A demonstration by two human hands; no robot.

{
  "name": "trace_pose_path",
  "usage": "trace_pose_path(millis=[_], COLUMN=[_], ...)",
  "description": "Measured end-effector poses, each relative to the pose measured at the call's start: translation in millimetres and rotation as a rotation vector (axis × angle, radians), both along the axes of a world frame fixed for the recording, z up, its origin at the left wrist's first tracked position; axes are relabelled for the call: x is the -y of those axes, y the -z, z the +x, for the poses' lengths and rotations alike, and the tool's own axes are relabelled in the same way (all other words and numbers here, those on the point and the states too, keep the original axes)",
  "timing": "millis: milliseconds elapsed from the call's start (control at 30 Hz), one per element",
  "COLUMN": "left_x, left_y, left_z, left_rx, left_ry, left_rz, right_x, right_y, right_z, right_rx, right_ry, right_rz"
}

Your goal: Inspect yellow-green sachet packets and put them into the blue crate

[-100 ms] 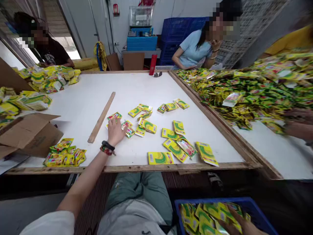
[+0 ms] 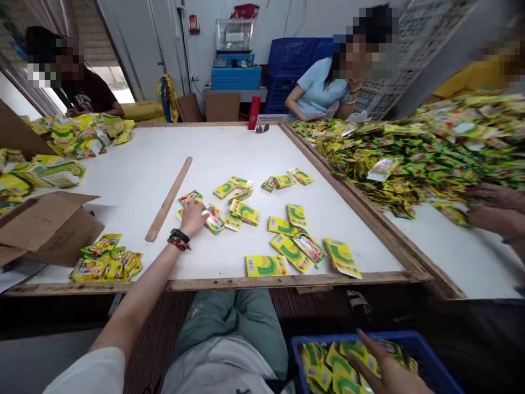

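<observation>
L hand (image 2: 192, 218) flat on yellow sachets (image 2: 214, 223); R hand (image 2: 385, 368) open over blue crate (image 2: 353, 335).

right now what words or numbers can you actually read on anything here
No word, brand or number can be read clearly.
Yellow sachets: printed label and barcode, too small to read.
Red bottle: no readable marking.
</observation>
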State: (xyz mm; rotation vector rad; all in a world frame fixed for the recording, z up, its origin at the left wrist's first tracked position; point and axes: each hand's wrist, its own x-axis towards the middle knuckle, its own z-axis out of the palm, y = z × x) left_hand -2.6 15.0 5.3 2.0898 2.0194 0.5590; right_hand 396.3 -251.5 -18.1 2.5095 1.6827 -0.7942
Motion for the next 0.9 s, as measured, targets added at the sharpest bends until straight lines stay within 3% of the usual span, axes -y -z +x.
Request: trace_pose_path(millis=[67, 167, 233, 300, 367, 467, 600, 733, 900], left_x=[7.2, 45.9, 79.2, 108.6, 130.6, 151.5, 164.8, 164.3, 158.1], left_y=[-10.7, -33.2, -42.4, -38.5, -20.4, 19.6, 57.0, 66.2, 65.6], left_z=[5.6, 24.7, 41.0, 57.9, 74.1, 95.1, 113.5, 117.8, 112.4], left_rx=[0.075, 0.31, 0.451, 0.537, 0.66, 0.818, 0.688, 0.599, 0.554], left_ry=[0.128, 0.442, 0.668, 0.798, 0.741, 0.456, 0.254, 0.274, 0.389], left_rz=[0.03, 0.128, 0.072, -0.006, 0.019, 0.113, 0.224, 0.391, 0.494], right_x=[-13.5, -41.8, -61.1, -75.8, -83.2, -81.3, -68.8, -66.9, -77.6], right_y=[-4.5, -11.7, -14.7, -12.6, -2.9, 21.5, 41.1, 23.8, -2.8], right_z=[-30.2, -87.7, -124.4, -153.6, -173.7, -188.3, -186.2, -177.9, -183.6], right_rx=[-0.169, -0.473, -0.632, -0.792, -0.959, -1.18, -1.474, -1.703, -1.68], right_ry=[-0.065, -0.121, -0.136, -0.158, -0.13, 0.057, 0.322, 0.459, 0.543], right_rz=[0.214, 0.572, 0.692, 0.702, 0.677, 0.671, 0.585, 0.499, 0.445])
